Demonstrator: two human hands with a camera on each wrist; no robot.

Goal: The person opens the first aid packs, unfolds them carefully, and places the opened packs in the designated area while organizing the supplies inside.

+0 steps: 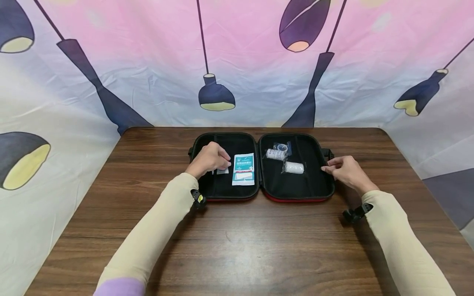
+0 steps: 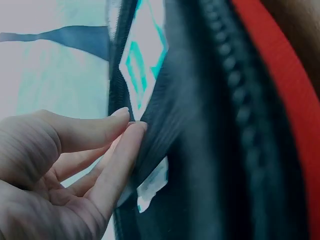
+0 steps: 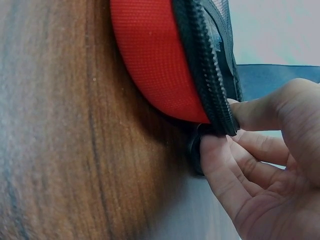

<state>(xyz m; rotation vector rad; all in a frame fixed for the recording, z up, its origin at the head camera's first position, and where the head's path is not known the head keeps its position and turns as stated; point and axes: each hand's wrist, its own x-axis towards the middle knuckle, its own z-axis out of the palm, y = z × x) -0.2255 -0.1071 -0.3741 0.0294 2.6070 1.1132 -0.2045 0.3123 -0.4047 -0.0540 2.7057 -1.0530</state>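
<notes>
A red case with a black lining (image 1: 242, 193) lies spread open on the table, hinged in the middle. Over its left half, my left hand (image 1: 209, 158) pinches a black elastic band (image 2: 159, 135) between thumb and forefinger, drawing it up from the lining. Beside those fingers lies a teal and white dressing packet (image 1: 243, 169); a small whitish packet (image 1: 222, 170) is partly hidden under the hand. My right hand (image 1: 347, 172) grips the zipped rim (image 3: 216, 107) of the right half, thumb inside and fingers outside. In that half lie two white rolls, a nearer one (image 1: 294, 167) and a farther one (image 1: 276, 154).
A small clear packet with a ring-shaped item (image 1: 283, 147) lies behind the rolls. A black handle (image 1: 327, 153) sticks out at the case's right side. The brown wooden table (image 1: 237, 246) backs onto a printed cloth (image 1: 166, 94) with lamp drawings.
</notes>
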